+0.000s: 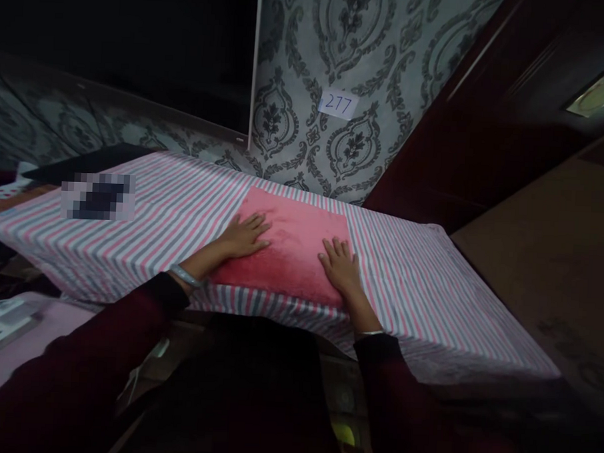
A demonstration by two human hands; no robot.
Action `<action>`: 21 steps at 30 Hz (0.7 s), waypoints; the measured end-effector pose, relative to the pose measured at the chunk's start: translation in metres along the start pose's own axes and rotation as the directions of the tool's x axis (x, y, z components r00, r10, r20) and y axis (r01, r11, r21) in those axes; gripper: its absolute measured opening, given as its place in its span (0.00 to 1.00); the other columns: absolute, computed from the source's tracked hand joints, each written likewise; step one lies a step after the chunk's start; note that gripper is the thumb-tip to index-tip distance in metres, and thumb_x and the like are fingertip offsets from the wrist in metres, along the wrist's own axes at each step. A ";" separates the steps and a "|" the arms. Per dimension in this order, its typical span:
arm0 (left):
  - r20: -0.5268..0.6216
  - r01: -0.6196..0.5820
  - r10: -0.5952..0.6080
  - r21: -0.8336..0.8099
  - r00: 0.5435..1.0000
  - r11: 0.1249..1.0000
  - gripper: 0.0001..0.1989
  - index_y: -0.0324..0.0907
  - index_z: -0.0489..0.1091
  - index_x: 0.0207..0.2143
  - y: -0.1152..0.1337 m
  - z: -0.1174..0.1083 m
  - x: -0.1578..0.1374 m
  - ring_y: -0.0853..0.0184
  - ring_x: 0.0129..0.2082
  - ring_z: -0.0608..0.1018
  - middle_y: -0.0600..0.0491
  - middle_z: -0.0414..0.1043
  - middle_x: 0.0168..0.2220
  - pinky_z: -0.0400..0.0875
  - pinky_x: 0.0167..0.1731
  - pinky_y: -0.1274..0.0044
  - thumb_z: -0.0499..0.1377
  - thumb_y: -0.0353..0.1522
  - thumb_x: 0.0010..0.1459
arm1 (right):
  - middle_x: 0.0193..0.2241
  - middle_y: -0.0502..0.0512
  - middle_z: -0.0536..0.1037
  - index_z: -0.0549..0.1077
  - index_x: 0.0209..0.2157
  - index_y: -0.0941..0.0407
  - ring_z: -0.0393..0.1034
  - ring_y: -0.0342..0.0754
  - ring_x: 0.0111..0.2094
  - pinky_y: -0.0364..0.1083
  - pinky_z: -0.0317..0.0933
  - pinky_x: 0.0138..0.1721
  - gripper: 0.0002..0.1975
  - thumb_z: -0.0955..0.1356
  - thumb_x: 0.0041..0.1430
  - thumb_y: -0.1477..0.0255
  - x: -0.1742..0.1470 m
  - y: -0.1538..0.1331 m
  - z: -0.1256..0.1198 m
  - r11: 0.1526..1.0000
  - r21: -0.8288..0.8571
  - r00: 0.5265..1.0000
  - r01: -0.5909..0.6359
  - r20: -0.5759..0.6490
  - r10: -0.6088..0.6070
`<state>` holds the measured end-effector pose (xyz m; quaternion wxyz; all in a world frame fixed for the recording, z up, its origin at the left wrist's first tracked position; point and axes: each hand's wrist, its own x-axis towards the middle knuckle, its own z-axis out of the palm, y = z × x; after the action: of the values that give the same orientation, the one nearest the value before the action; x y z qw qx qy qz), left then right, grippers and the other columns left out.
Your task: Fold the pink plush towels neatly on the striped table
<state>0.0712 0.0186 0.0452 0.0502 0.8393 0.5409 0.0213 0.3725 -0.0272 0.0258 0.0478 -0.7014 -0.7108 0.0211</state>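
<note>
A flat square of plush pink-red fabric (291, 253), perhaps a cushion cover, lies on a table spread with a striped tablecloth (410, 278). My left hand (244, 236) rests on its left side, palm down with the fingers spread. On its right side my right hand (340, 265) lies flat, fingers apart and pointing away from me. The fabric's near part looks darker than its far part. Neither hand grips anything. Whether the fabric is one layer or more, I cannot tell.
A dark pixelated patch (98, 196) covers something on the tablecloth's left. Behind hangs a large black screen (140, 46), beside a paper marked 277 (338, 104) on the patterned wall. A brown cardboard panel (556, 251) stands right. A white power strip (7, 327) lies lower left.
</note>
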 end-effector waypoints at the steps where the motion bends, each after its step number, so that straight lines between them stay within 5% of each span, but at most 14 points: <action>1: -0.014 0.022 -0.022 -0.005 1.000 1.000 0.33 0.44 0.52 0.74 -0.005 -0.001 -0.008 0.53 0.76 0.47 0.44 0.42 0.76 0.38 0.70 0.49 0.46 0.46 0.72 | 0.75 0.56 0.48 0.55 0.73 0.48 0.40 0.59 0.75 0.68 0.44 0.69 0.28 0.54 0.76 0.60 -0.008 0.009 -0.001 0.999 0.016 0.999 -0.035 0.009 0.035; 4: -0.158 0.092 -0.096 -0.031 0.983 0.995 0.31 0.44 0.57 0.72 -0.004 0.000 -0.037 0.51 0.75 0.50 0.43 0.49 0.75 0.38 0.70 0.48 0.46 0.44 0.72 | 0.74 0.59 0.52 0.59 0.72 0.51 0.41 0.63 0.74 0.71 0.44 0.68 0.28 0.54 0.75 0.60 -0.034 0.019 0.000 0.994 0.058 0.994 -0.092 -0.059 0.095; 6: -0.243 0.022 -0.031 -0.038 0.970 0.999 0.32 0.45 0.57 0.72 0.010 0.006 -0.054 0.50 0.75 0.50 0.43 0.50 0.74 0.38 0.71 0.49 0.49 0.46 0.70 | 0.74 0.60 0.53 0.59 0.71 0.51 0.39 0.63 0.74 0.71 0.41 0.68 0.28 0.55 0.74 0.60 -0.048 0.009 0.005 0.998 0.064 0.985 -0.008 -0.169 0.019; 9: -0.206 -0.184 0.180 -0.001 0.962 0.983 0.40 0.50 0.53 0.73 0.033 0.021 -0.069 0.49 0.75 0.48 0.45 0.46 0.76 0.35 0.71 0.51 0.58 0.51 0.63 | 0.74 0.56 0.51 0.56 0.73 0.47 0.38 0.61 0.75 0.68 0.37 0.70 0.30 0.59 0.72 0.58 -0.061 -0.015 0.017 0.973 0.031 0.951 0.229 -0.221 -0.217; 12: -0.164 -0.236 0.240 0.044 0.957 0.971 0.44 0.50 0.52 0.74 0.044 0.038 -0.073 0.48 0.75 0.48 0.44 0.44 0.76 0.33 0.71 0.51 0.61 0.52 0.61 | 0.74 0.55 0.53 0.56 0.72 0.46 0.41 0.59 0.74 0.64 0.37 0.70 0.32 0.62 0.71 0.57 -0.067 -0.026 0.031 0.951 0.010 0.938 0.308 -0.172 -0.302; 21: -0.198 -0.165 0.180 0.091 0.964 0.982 0.41 0.45 0.53 0.73 0.003 0.047 -0.089 0.50 0.75 0.51 0.42 0.48 0.75 0.33 0.72 0.53 0.59 0.41 0.61 | 0.73 0.62 0.54 0.58 0.72 0.53 0.40 0.62 0.74 0.67 0.40 0.70 0.36 0.65 0.68 0.55 -0.084 0.030 0.053 0.959 0.018 0.926 0.283 -0.267 -0.268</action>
<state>0.0414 -0.0666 0.0005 -0.0388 0.8777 0.4686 0.0922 0.3980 -0.1083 -0.0332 0.1634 -0.5896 -0.7888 -0.0585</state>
